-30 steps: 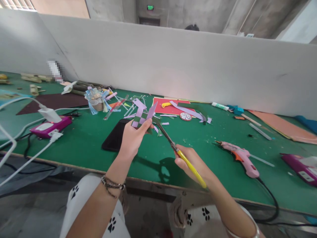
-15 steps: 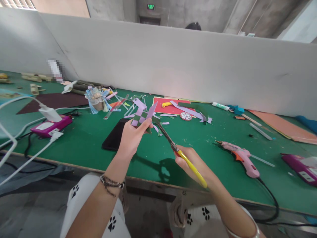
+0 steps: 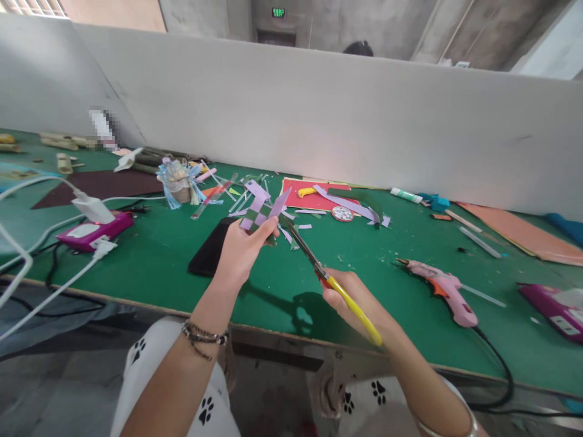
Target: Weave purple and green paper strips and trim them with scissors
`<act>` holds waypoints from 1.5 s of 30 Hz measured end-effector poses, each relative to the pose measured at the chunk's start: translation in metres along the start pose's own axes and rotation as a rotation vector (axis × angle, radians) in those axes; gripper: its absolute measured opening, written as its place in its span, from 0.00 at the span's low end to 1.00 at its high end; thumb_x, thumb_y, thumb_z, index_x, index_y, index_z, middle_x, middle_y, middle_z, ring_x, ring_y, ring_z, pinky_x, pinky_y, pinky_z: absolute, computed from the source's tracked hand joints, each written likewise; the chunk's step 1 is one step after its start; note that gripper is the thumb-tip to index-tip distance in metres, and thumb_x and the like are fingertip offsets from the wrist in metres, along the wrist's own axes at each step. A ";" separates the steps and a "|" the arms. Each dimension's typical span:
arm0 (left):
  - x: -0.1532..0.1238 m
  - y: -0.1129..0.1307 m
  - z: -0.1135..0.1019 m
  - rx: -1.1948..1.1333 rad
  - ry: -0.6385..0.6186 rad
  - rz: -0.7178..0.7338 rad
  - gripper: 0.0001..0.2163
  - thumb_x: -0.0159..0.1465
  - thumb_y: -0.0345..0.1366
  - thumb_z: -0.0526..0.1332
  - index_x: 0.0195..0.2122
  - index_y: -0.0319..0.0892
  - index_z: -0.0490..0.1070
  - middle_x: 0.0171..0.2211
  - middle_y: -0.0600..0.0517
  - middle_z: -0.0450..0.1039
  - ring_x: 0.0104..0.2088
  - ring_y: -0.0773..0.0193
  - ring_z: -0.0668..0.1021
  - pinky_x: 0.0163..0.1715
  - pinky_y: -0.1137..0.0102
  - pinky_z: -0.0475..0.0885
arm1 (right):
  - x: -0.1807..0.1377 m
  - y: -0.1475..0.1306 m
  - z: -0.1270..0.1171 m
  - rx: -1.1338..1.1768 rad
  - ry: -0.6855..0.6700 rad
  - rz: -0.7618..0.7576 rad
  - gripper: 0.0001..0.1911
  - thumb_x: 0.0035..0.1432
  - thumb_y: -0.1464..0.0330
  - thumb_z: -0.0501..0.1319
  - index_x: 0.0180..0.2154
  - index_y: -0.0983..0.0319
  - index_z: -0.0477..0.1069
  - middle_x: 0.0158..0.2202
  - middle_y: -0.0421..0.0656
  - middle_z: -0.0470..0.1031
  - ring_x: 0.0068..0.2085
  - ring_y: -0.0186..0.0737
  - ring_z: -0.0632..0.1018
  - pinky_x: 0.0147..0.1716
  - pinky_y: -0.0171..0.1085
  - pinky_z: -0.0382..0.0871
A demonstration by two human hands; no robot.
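Note:
My left hand (image 3: pixel 243 247) pinches a woven piece of purple and green paper strips (image 3: pixel 259 213), thumb on top. One purple strip sticks up from the weave past the thumb. My right hand (image 3: pixel 344 297) is closed around the yellow handle of a pair of scissors (image 3: pixel 348 298). The blades point up and left, with their tips close to the paper's right edge; whether they touch it I cannot tell. A black phone-like slab (image 3: pixel 209 252) lies on the green table beneath my left hand.
Paper scraps and a red sheet (image 3: pixel 291 188) lie behind my hands. A pink glue gun (image 3: pixel 446 288) rests at right, its cord over the edge. Purple power strips (image 3: pixel 98 232) with white cables stand at left. A white partition (image 3: pixel 319 115) closes the back.
Both hands stay almost in place. The woven paper has shifted very slightly in my left hand, and the scissors look much the same.

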State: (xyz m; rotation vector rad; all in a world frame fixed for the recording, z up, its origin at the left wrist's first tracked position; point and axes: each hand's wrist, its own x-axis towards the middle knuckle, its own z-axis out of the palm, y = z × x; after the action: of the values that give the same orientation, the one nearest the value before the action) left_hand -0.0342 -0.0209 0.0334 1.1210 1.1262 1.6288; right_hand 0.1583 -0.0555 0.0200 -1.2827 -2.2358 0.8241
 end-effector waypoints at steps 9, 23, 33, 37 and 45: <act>0.001 0.000 -0.002 0.106 0.018 0.049 0.11 0.49 0.41 0.63 0.16 0.40 0.67 0.17 0.54 0.68 0.18 0.71 0.68 0.18 0.76 0.64 | 0.000 -0.002 0.000 -0.001 0.010 -0.015 0.34 0.45 0.34 0.35 0.20 0.59 0.47 0.18 0.34 0.48 0.21 0.29 0.51 0.18 0.31 0.45; 0.001 0.003 0.000 0.044 0.040 0.017 0.10 0.50 0.41 0.62 0.18 0.40 0.68 0.18 0.54 0.70 0.19 0.70 0.71 0.19 0.76 0.68 | 0.000 -0.001 0.002 0.009 0.015 -0.003 0.34 0.47 0.35 0.33 0.20 0.59 0.46 0.18 0.34 0.49 0.21 0.29 0.51 0.18 0.31 0.46; 0.002 0.002 -0.001 0.014 0.049 0.007 0.10 0.50 0.39 0.62 0.18 0.40 0.67 0.16 0.55 0.70 0.17 0.71 0.71 0.17 0.76 0.68 | -0.001 -0.001 0.003 0.063 -0.009 -0.008 0.33 0.48 0.36 0.34 0.20 0.59 0.47 0.18 0.34 0.48 0.20 0.29 0.52 0.18 0.31 0.46; 0.003 0.002 -0.001 0.015 0.053 0.006 0.10 0.50 0.39 0.63 0.18 0.40 0.68 0.16 0.55 0.70 0.17 0.71 0.71 0.17 0.77 0.68 | -0.001 -0.002 0.002 0.080 -0.021 0.002 0.33 0.48 0.36 0.35 0.20 0.59 0.47 0.18 0.34 0.48 0.20 0.29 0.53 0.17 0.31 0.46; 0.001 0.002 -0.001 0.057 0.022 0.034 0.10 0.50 0.40 0.62 0.19 0.40 0.69 0.19 0.53 0.71 0.20 0.71 0.72 0.18 0.77 0.68 | -0.001 0.000 0.005 0.129 -0.031 0.022 0.32 0.49 0.36 0.37 0.20 0.59 0.47 0.18 0.34 0.48 0.19 0.28 0.53 0.16 0.30 0.45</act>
State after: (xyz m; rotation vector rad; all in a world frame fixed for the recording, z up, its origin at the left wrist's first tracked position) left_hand -0.0359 -0.0203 0.0357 1.1670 1.1800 1.6480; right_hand 0.1561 -0.0578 0.0164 -1.2447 -2.1573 0.9852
